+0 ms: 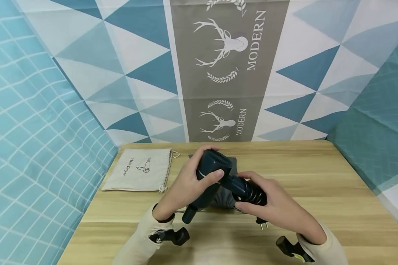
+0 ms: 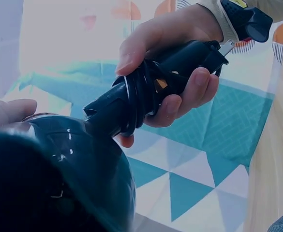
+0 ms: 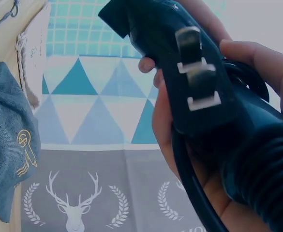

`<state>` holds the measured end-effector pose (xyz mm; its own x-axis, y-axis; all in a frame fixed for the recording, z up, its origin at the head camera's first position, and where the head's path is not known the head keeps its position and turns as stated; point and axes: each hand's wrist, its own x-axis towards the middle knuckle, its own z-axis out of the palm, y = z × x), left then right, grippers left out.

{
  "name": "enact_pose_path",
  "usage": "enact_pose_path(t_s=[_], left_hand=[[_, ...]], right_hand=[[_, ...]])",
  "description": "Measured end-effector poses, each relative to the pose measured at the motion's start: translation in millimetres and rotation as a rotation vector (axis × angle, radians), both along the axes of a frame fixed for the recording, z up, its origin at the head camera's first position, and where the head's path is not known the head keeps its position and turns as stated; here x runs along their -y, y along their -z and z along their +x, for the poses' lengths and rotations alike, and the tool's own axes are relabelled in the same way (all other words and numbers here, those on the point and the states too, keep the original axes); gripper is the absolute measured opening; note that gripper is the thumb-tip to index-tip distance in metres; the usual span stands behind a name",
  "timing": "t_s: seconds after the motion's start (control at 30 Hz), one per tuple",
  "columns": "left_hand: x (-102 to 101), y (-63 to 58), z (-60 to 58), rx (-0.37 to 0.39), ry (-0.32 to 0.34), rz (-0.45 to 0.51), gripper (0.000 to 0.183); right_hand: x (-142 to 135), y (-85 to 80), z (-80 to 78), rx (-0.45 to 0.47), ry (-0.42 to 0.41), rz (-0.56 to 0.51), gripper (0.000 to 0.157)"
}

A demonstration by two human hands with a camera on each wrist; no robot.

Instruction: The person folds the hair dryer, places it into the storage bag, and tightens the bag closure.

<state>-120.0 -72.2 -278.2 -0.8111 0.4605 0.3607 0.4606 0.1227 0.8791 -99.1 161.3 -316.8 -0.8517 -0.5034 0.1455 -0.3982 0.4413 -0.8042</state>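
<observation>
Cream sleeves (image 1: 134, 241) cover both forearms, which slant up and inward from the lower corners of the head view until the two hands nearly meet. Between them, in both sets of fingers, is a dark hair dryer (image 1: 216, 163), raised above the wooden surface (image 1: 305, 165). The left hand (image 1: 189, 181) wraps the barrel: its thumb lies across the near side, while its fingers curl over the far side, close to the round vented end. From below that thumb the barrel slopes down toward the left wrist, its narrower end lowest.

The right hand (image 1: 274, 197) comes in from the opposite side with its fingers curled round the handle and the black cord (image 1: 256, 194) coiled about it. In the left wrist view, its thumb presses one side of the coils and its fingers bend round the other. Just below these fingers hangs the plug (image 1: 261, 221), prongs pointing toward the person.

Behind and beneath both hands lies a grey cloth bag (image 1: 223, 200). Left of the left fingers, well apart from them, a pale drawstring pouch (image 1: 142, 180) printed "Hair Dryer" rests flat on the surface.
</observation>
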Motion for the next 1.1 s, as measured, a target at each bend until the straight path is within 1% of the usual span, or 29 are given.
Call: enact_pose_path(t_s=[0.03, 0.17, 0.3, 0.37, 0.47, 0.63, 0.7, 0.8, 0.87, 0.93, 0.97, 1.03, 1.1], left_hand=[[-0.4, -0.8, 0.6, -0.007, -0.003, 0.001, 0.045], [-1.0, -2.5, 2.2, -0.04, -0.023, 0.015, 0.045], [-0.5, -2.6, 3.7, -0.092, -0.04, 0.048, 0.044], [-0.5, -2.6, 5.5, -0.112, -0.043, 0.067, 0.045], [-1.3, -0.9, 6.9, -0.139, -0.045, 0.097, 0.046], [-1.9, -0.7, 9.1, -0.159, -0.065, 0.123, 0.048], [-0.3, -1.6, 10.9, -0.16, -0.071, 0.128, 0.048], [1.0, -3.6, 14.7, -0.196, -0.06, 0.151, 0.049], [1.1, -5.2, 17.5, -0.237, -0.05, 0.179, 0.049], [0.0, -7.4, 20.7, -0.289, -0.046, 0.218, 0.05], [-1.0, -8.3, 22.4, -0.301, -0.044, 0.247, 0.05], [-3.3, -9.7, 25.3, -0.312, -0.044, 0.302, 0.05], [-5.0, -10.1, 27.6, -0.303, -0.041, 0.343, 0.049]], right_hand=[[0.9, -1.6, 1.8, -0.006, 0.005, -0.008, 0.051], [6.9, -10.3, 9.0, -0.081, 0.025, -0.042, 0.049], [12.4, -18.9, 13.6, -0.15, 0.029, -0.075, 0.049], [13.4, -20.7, 14.5, -0.166, 0.035, -0.085, 0.05], [12.4, -18.9, 14.9, -0.187, 0.059, -0.091, 0.051], [9.2, -5.2, 10.4, -0.223, 0.071, -0.13, 0.055], [11.7, -6.3, 11.5, -0.236, 0.074, -0.145, 0.056], [18.2, -15.2, 18.2, -0.286, 0.085, -0.168, 0.057], [23.1, -21.5, 24.2, -0.339, 0.098, -0.199, 0.059], [27.2, -22.1, 27.8, -0.397, 0.112, -0.25, 0.061], [29.3, -21.0, 29.2, -0.413, 0.119, -0.287, 0.062], [33.8, -17.2, 30.8, -0.436, 0.134, -0.355, 0.064], [36.7, -12.4, 30.8, -0.434, 0.148, -0.401, 0.066]])
